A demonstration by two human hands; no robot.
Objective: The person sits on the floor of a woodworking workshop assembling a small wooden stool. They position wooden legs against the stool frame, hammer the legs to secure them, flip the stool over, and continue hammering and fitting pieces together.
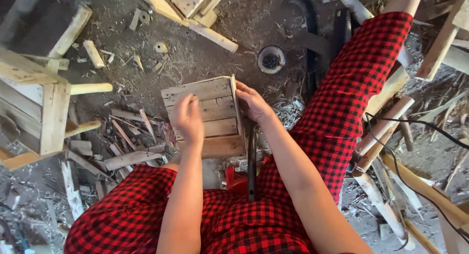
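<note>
A small panel of pale wooden slats (211, 101) lies on the dirt ground between my knees. My left hand (188, 118) hovers blurred over its left middle, fingers curled, and I cannot tell whether it holds anything. My right hand (251, 101) grips the panel's right edge, where a thin upright slat (236, 103) stands on its side. A dark metal rod (251, 161) runs from under my right hand toward my lap. My legs wear red and black checked cloth (342, 97).
A round tin of nails (270, 59) sits beyond the panel. A wooden crate frame (34, 105) stands at left. Scrap sticks and offcuts (122, 137) litter the ground at left, longer poles (386, 117) lie at right with a black cable (415, 124).
</note>
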